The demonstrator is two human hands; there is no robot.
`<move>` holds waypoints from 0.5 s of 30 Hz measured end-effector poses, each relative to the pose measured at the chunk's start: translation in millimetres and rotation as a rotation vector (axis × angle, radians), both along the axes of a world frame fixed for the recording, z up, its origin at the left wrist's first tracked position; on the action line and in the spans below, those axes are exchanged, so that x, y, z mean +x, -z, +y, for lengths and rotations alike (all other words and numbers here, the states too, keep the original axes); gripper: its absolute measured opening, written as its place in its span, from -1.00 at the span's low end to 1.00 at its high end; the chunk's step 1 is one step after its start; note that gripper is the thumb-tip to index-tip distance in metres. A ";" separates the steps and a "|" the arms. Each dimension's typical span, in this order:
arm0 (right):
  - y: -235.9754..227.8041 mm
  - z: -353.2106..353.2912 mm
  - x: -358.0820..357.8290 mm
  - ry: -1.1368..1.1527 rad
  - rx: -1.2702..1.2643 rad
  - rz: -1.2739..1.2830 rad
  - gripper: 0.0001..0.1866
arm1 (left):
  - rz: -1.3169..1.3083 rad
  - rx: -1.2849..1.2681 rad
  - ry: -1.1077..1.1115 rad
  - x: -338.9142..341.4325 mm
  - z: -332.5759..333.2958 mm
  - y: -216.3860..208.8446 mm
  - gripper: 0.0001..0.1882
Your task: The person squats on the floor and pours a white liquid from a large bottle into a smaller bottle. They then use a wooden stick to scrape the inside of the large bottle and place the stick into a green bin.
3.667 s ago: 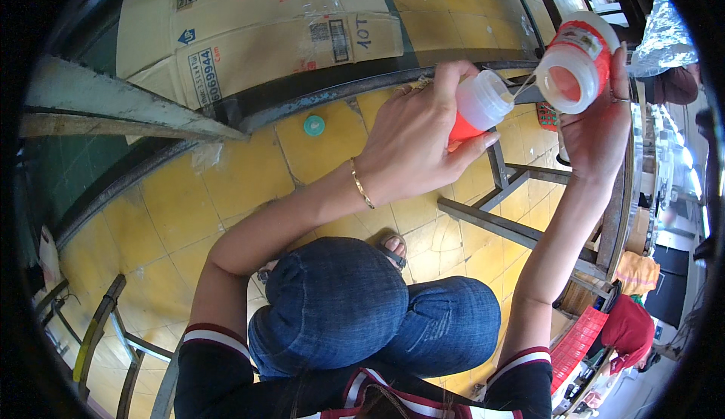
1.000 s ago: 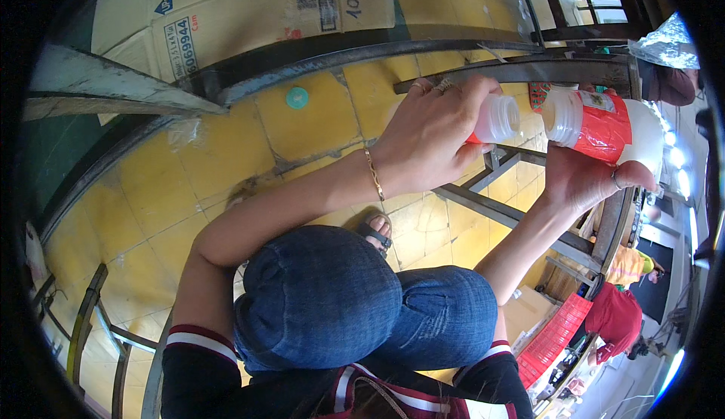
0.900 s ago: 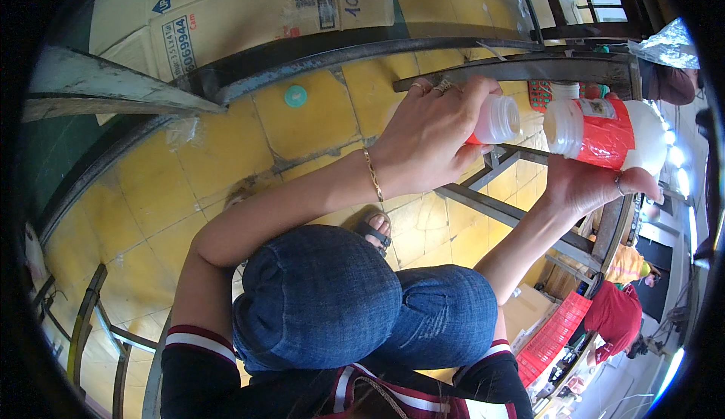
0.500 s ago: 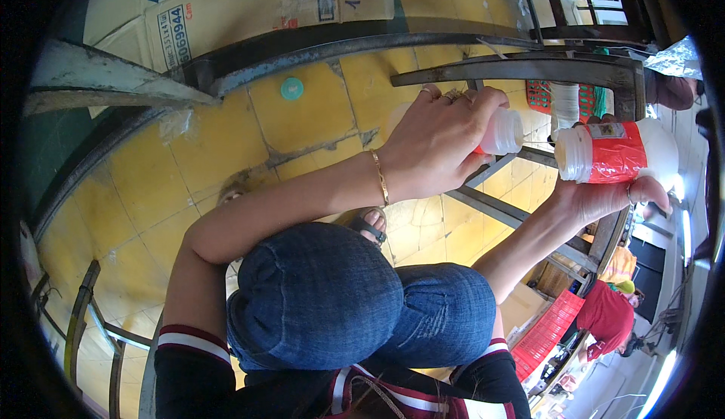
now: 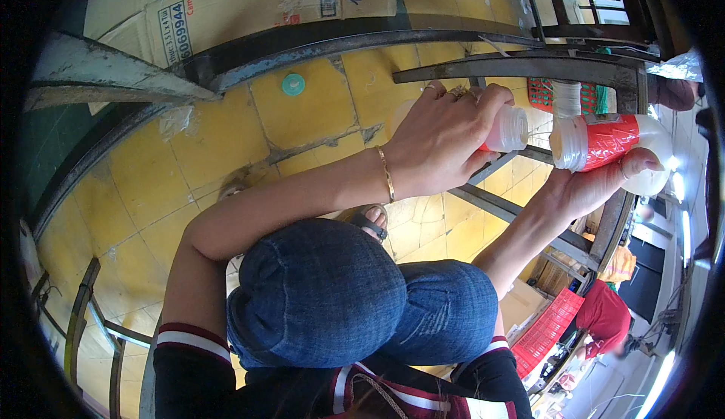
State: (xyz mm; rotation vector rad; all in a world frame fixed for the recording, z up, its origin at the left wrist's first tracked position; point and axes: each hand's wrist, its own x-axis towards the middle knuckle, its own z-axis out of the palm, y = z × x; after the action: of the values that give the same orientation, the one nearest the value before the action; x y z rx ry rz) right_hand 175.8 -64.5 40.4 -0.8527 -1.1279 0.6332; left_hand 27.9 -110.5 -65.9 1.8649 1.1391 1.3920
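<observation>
My left hand (image 5: 445, 136), with a gold bracelet at the wrist, is closed round a translucent white plastic jar (image 5: 510, 128) with a bit of red on it. That jar's threaded mouth points right and has no lid on. Facing it across a small gap is a second white plastic jar (image 5: 613, 142) with a red label, gripped by my right hand (image 5: 585, 189). It lies on its side, its uncapped threaded mouth turned left. My right thumb presses along its lower side; the fingers behind it are hidden.
A round turquoise lid (image 5: 293, 84) lies on the yellow tiled floor (image 5: 302, 117). Metal frame bars (image 5: 521, 66) run beyond my hands. A cardboard box (image 5: 249, 4) is at the far left, and a red-and-green basket (image 5: 541, 94) behind the jars. Another person in red (image 5: 604, 317) is at the lower right.
My right hand has tilted its jar so that the opening turns more toward me, and moved it slightly left. The left hand's jar has shifted a little to the right.
</observation>
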 end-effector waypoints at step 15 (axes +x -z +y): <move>9.0 -10.6 -22.7 0.038 -0.065 0.148 -0.11 | 0.062 -0.163 0.075 -11.2 0.0 -1.7 -0.39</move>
State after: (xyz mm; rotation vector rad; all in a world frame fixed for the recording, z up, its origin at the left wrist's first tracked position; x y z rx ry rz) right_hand 153.1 -75.1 31.5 -0.8665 -0.9604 0.6935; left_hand 16.7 -110.5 -64.2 1.8262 1.1640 1.1711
